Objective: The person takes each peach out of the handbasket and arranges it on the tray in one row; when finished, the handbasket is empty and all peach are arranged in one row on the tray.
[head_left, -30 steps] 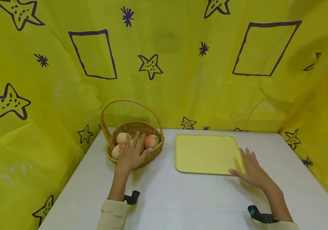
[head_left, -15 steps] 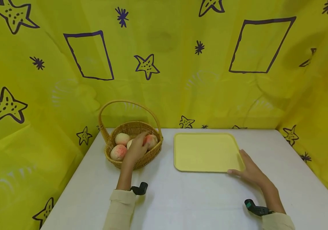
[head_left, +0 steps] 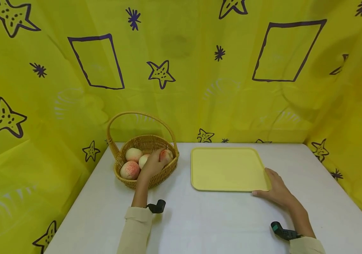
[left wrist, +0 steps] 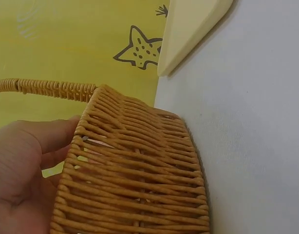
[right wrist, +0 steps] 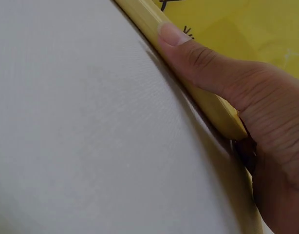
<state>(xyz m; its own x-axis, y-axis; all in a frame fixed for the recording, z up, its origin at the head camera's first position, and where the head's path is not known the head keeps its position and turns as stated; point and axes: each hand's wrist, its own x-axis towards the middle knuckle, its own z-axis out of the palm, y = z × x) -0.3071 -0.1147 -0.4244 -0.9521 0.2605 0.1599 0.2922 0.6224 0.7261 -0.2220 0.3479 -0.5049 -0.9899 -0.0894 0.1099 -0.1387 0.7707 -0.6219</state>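
Head view: the left hand [head_left: 150, 166] reaches into the wicker basket [head_left: 122, 176] at the table's left, fingers curled round the rightmost peach [head_left: 166, 155], while the right hand [head_left: 276, 190] grips the near right corner of the yellow tray [head_left: 225, 169]. Left wrist view: the left hand [left wrist: 23, 170] lies inside the basket [left wrist: 135, 180]; its grip is hidden. Right wrist view: the right hand [right wrist: 247, 107] clasps the tray [right wrist: 213, 105] rim, thumb along its edge.

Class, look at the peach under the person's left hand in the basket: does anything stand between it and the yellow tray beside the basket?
Only the basket's own rim and its arched handle at the sides. The left hand rests on the peach. The table strip between basket and tray shows nothing; the right hand grips the tray's far near corner.
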